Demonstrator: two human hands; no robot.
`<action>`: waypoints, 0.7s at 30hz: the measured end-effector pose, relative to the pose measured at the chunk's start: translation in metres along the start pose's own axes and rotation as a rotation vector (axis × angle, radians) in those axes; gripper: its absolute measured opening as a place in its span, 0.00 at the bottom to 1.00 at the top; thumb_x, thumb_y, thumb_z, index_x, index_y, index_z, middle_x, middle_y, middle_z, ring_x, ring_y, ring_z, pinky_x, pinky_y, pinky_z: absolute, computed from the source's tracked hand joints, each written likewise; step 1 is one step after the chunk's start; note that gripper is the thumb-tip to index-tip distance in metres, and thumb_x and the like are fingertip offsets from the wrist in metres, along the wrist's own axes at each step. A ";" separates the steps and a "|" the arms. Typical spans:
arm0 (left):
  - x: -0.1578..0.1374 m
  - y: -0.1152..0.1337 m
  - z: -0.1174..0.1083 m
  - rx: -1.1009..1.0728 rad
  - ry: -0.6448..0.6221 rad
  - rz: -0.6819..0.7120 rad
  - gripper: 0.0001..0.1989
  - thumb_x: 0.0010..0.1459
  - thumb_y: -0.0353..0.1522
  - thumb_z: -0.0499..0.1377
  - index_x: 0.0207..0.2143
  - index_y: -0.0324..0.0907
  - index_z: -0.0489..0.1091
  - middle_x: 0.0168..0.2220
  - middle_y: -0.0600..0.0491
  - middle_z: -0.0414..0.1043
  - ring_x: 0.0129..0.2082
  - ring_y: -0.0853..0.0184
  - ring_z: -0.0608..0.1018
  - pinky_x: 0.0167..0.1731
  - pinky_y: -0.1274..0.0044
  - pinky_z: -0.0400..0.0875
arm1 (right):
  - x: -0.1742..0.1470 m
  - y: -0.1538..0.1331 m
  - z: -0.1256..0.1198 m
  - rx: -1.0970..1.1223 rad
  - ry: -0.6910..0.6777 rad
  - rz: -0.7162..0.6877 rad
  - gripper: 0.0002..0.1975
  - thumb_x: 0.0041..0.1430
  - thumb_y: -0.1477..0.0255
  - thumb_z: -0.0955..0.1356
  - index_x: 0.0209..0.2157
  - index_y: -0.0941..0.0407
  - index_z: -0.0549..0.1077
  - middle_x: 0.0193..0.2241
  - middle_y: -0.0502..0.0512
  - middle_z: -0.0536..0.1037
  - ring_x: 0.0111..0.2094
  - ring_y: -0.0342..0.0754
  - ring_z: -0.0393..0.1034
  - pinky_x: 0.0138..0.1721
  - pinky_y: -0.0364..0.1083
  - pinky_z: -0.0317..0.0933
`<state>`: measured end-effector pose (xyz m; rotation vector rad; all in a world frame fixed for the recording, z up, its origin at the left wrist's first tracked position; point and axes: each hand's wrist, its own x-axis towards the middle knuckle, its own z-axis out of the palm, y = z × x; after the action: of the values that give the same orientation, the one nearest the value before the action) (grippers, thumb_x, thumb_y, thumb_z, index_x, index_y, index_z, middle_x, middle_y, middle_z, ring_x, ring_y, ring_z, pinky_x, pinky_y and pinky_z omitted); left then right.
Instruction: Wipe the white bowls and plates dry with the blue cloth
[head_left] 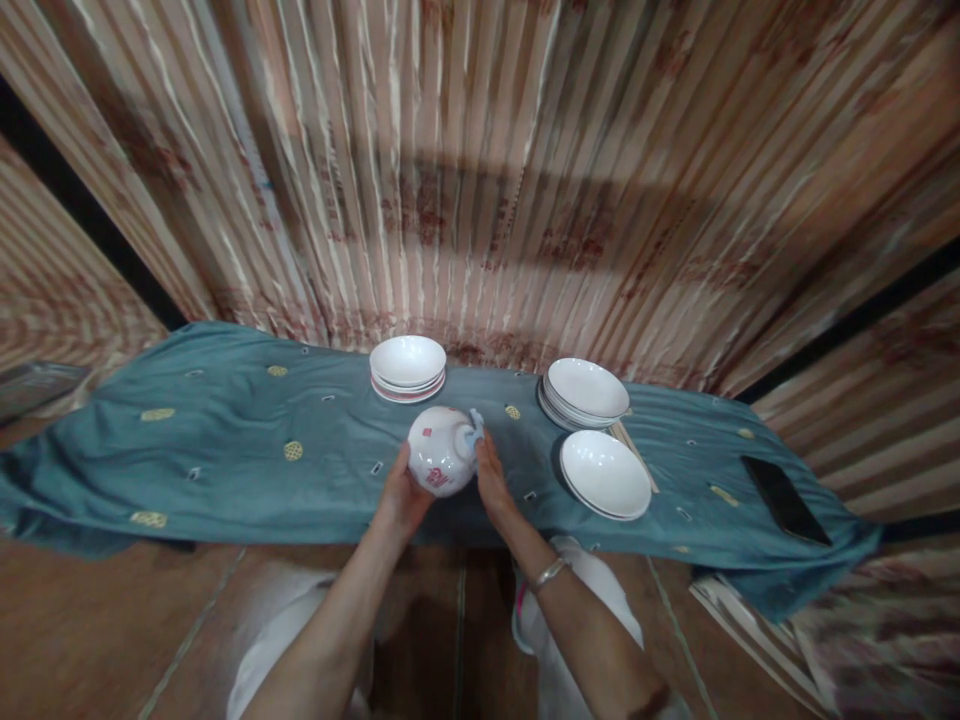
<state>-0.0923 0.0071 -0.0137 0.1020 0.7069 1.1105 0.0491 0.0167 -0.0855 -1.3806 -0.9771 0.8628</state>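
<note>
My left hand (405,492) grips a white bowl (442,455) with red markings on its outside, held above the front part of the table. The bowl is tipped on its side, its foot turned to the right. Against that foot my right hand (491,475) presses a small pale blue cloth (475,430), fingers together; part of the cloth is hidden behind the fingers. Behind the bowl stands a stack of white dishes (408,362) with red rims low in the pile.
A teal patterned cloth (247,430) covers the table. To the right are a second stack of white dishes (587,388), a smaller stack of shallow bowls (606,472), chopsticks (637,455) and a black phone (785,498). A striped curtain (465,180) hangs behind.
</note>
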 end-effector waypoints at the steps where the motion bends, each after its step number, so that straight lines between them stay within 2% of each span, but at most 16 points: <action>1: 0.000 0.000 -0.001 -0.002 -0.002 -0.008 0.27 0.67 0.38 0.50 0.66 0.41 0.58 0.52 0.43 0.77 0.56 0.53 0.76 0.58 0.60 0.67 | -0.003 0.000 0.001 -0.023 -0.003 -0.003 0.37 0.63 0.48 0.57 0.64 0.57 0.63 0.65 0.59 0.63 0.67 0.52 0.54 0.69 0.55 0.45; 7: -0.001 0.001 -0.003 0.002 -0.017 -0.014 0.27 0.67 0.38 0.49 0.67 0.41 0.57 0.54 0.43 0.76 0.56 0.52 0.76 0.58 0.59 0.68 | -0.021 -0.006 0.001 -0.133 -0.041 -0.072 0.38 0.65 0.48 0.55 0.67 0.60 0.56 0.68 0.62 0.56 0.70 0.52 0.47 0.70 0.55 0.40; 11: -0.003 0.002 0.001 0.021 0.021 -0.008 0.27 0.68 0.39 0.48 0.66 0.40 0.57 0.52 0.42 0.77 0.53 0.54 0.77 0.54 0.61 0.71 | -0.036 0.003 0.007 -0.213 -0.015 -0.148 0.37 0.67 0.52 0.55 0.69 0.60 0.51 0.70 0.63 0.52 0.71 0.52 0.41 0.70 0.57 0.39; 16: -0.004 0.001 0.003 0.051 0.057 0.024 0.26 0.68 0.40 0.48 0.65 0.39 0.60 0.50 0.42 0.79 0.49 0.54 0.80 0.50 0.62 0.74 | -0.055 0.013 0.008 -0.358 -0.042 -0.174 0.37 0.69 0.55 0.57 0.70 0.62 0.44 0.71 0.69 0.45 0.72 0.56 0.38 0.69 0.62 0.44; 21: -0.003 -0.001 0.004 0.029 0.055 0.029 0.25 0.69 0.39 0.47 0.63 0.40 0.63 0.51 0.43 0.78 0.49 0.56 0.80 0.50 0.64 0.75 | -0.077 0.011 0.001 -0.547 -0.117 -0.340 0.37 0.70 0.60 0.58 0.71 0.59 0.37 0.72 0.68 0.38 0.72 0.59 0.34 0.67 0.64 0.47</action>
<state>-0.0901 0.0050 -0.0090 0.1069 0.7727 1.1348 0.0195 -0.0539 -0.1003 -1.5593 -1.5661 0.4350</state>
